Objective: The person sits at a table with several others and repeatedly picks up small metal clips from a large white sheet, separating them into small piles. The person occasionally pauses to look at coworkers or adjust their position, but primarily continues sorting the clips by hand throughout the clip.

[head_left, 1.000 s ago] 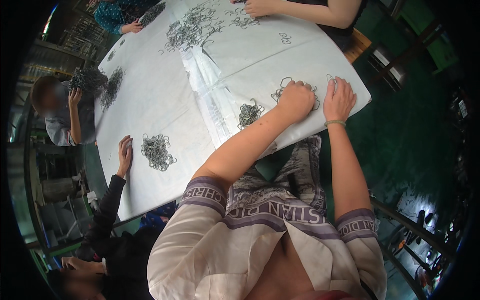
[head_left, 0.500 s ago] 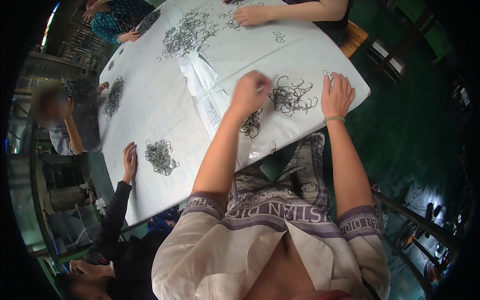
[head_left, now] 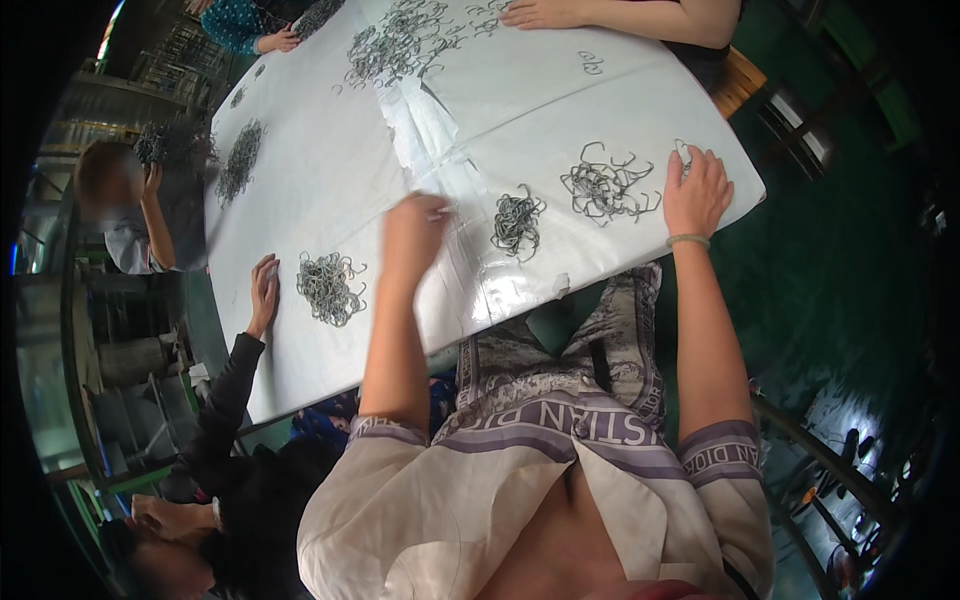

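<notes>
My left hand (head_left: 410, 238) is blurred above the white tabletop, its fingers curled together. What it holds, if anything, I cannot make out. Just right of it lies a compact pile of dark wire hooks (head_left: 517, 222). Farther right, a looser heap of curved hooks (head_left: 604, 190) spreads between my two hands. My right hand (head_left: 700, 196) rests on the table near its right corner, fingers stretched forward. By its thumb and forefinger shows a thin wire hook (head_left: 680, 146), partly covered.
The white-covered table (head_left: 340, 190) holds more hook piles: one front left (head_left: 331, 288), one left (head_left: 240, 160), a large one at the back (head_left: 405, 42). Two hooks (head_left: 590, 63) lie apart. Co-workers' hands rest at the left (head_left: 262, 292) and far edges (head_left: 540, 14). A wooden stool (head_left: 745, 82) stands right.
My left hand has swung left and nearer, from between the two hook piles, uncovering the compact pile. My right hand stays in place on the table. The whole view has shifted slightly.
</notes>
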A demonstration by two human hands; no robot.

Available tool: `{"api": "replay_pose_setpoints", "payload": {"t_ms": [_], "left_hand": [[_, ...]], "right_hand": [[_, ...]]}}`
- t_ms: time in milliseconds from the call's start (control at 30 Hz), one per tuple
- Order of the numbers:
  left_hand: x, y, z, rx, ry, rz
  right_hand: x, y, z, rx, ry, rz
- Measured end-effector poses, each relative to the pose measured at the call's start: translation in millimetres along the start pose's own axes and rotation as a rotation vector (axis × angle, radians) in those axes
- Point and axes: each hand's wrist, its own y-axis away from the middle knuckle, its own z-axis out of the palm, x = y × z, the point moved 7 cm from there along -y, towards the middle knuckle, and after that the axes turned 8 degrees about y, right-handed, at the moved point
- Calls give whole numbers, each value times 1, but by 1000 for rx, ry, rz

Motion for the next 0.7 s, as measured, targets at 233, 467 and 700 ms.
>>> {"api": "replay_pose_setpoints", "payload": {"t_ms": [233, 467, 700], "left_hand": [[124, -5, 108, -36, 97, 527], [109, -49, 135, -200, 244, 344], [114, -67, 111, -235, 515, 141]], "right_hand": [[2, -2, -1, -19, 5, 7], [2, -3, -3, 22, 23, -6], [1, -2, -5, 57, 42, -23]]}}
